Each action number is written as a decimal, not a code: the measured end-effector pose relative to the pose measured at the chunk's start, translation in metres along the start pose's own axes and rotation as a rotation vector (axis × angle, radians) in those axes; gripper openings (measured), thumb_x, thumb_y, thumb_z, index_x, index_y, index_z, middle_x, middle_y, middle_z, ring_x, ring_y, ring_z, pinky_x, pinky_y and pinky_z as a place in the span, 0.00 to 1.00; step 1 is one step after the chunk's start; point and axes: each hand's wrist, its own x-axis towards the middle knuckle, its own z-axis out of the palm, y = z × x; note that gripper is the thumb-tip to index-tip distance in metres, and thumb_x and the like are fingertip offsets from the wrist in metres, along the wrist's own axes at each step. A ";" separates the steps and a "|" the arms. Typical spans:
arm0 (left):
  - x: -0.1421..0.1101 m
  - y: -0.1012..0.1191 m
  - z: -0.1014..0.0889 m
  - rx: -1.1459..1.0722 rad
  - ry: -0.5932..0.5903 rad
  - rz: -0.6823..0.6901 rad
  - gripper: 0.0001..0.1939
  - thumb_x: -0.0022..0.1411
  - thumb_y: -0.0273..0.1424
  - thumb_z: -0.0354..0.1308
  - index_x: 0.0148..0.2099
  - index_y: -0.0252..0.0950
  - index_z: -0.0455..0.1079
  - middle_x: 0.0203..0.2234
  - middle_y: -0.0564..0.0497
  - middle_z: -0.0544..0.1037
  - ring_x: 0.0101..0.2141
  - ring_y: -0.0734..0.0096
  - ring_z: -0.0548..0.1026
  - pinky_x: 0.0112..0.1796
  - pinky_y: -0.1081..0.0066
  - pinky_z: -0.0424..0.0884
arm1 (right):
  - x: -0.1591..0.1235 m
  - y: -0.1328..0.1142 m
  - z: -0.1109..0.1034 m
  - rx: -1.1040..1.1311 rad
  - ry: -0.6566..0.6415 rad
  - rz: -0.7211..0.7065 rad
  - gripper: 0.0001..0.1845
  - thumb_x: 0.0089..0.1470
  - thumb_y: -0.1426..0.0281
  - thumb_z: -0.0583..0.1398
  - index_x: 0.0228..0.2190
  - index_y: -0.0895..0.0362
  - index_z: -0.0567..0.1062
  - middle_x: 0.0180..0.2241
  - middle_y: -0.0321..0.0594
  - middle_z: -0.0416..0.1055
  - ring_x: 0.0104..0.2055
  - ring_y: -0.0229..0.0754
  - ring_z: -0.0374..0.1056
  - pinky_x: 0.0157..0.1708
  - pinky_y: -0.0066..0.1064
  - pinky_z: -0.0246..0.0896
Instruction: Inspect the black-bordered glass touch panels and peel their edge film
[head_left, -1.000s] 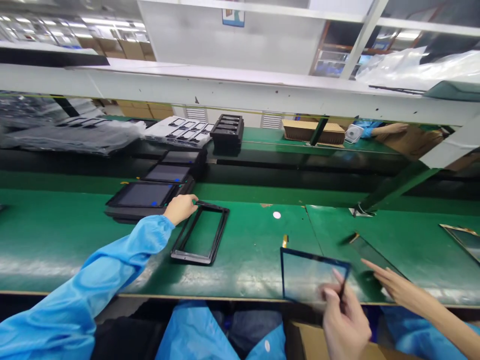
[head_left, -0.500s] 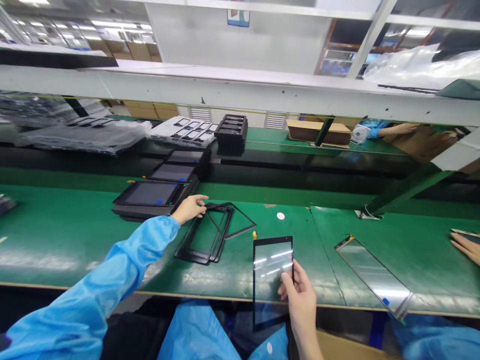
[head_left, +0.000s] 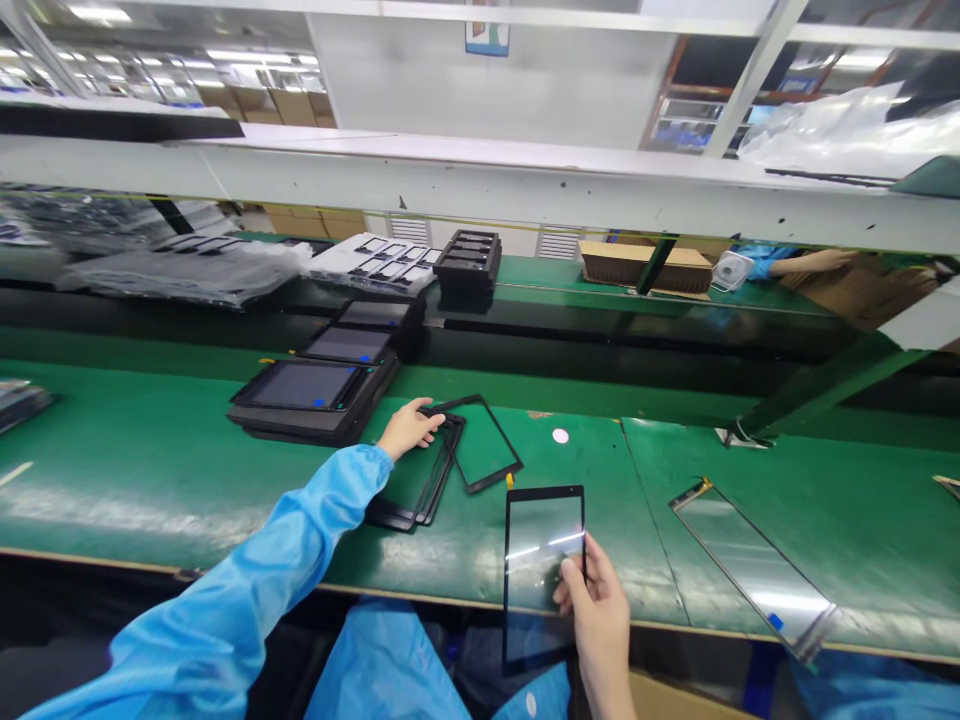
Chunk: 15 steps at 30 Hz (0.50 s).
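My right hand (head_left: 592,620) grips a black-bordered glass panel (head_left: 541,560) by its lower right edge, upright over the near edge of the green bench (head_left: 150,480). My left hand (head_left: 409,430), in a blue sleeve, reaches forward and pinches the corner of a thin black frame (head_left: 480,445), lifting it off a small stack of thicker black frames (head_left: 416,490) lying flat on the bench. Just left of that hand stands a stack of black trays holding screens (head_left: 307,395).
Another glass panel with a blue tab (head_left: 754,565) lies on the bench at the right. More trays (head_left: 465,262), bagged parts (head_left: 187,270) and a cardboard box (head_left: 645,265) sit on the far bench. A white shelf beam (head_left: 480,190) runs overhead. Another person's arm (head_left: 806,263) shows at far right.
My left hand has peeled the thin frame off the stack and swung it right. My right hand has brought the glass panel from the right to the centre. The other person's hand has left the bench.
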 end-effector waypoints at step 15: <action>-0.007 0.018 0.004 -0.072 0.015 0.081 0.16 0.74 0.34 0.65 0.58 0.33 0.74 0.39 0.49 0.80 0.31 0.70 0.79 0.32 0.68 0.81 | 0.003 -0.019 -0.014 0.010 -0.001 0.030 0.42 0.47 0.49 0.76 0.56 0.59 0.77 0.30 0.33 0.76 0.20 0.39 0.71 0.18 0.29 0.64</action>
